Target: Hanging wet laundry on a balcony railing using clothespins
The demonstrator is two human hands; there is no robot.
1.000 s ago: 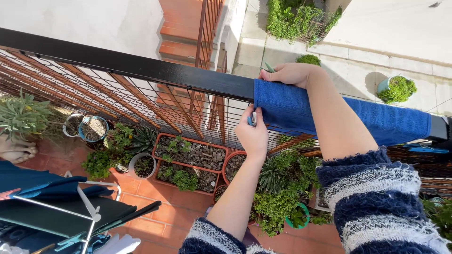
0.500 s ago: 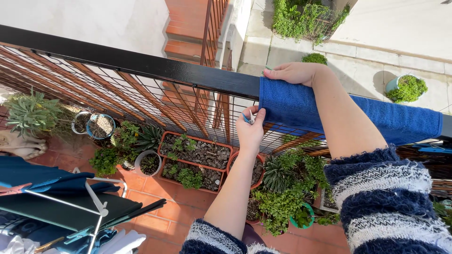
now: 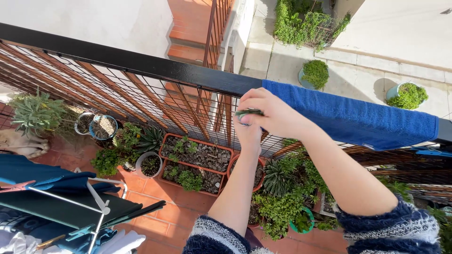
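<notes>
A blue towel (image 3: 358,117) hangs over the black balcony railing (image 3: 141,63), from the middle out to the right. My right hand (image 3: 278,115) is just in front of the towel's left end, its fingers closed on a green clothes peg (image 3: 248,113). My left hand (image 3: 248,137) is raised directly beneath it, against the wire mesh below the rail. The right hand covers most of its fingers. A small bit of a light blue peg shows at its fingertips.
Terracotta planters (image 3: 195,155) and several potted plants stand on the tiled floor below the mesh. A drying rack (image 3: 70,207) with dark blue laundry is at the lower left. A blue peg (image 3: 433,151) sits on the mesh at the far right.
My right hand has left the top of the towel and come down and left over my left hand, carrying the green peg. The towel now lies uncovered on the rail.
</notes>
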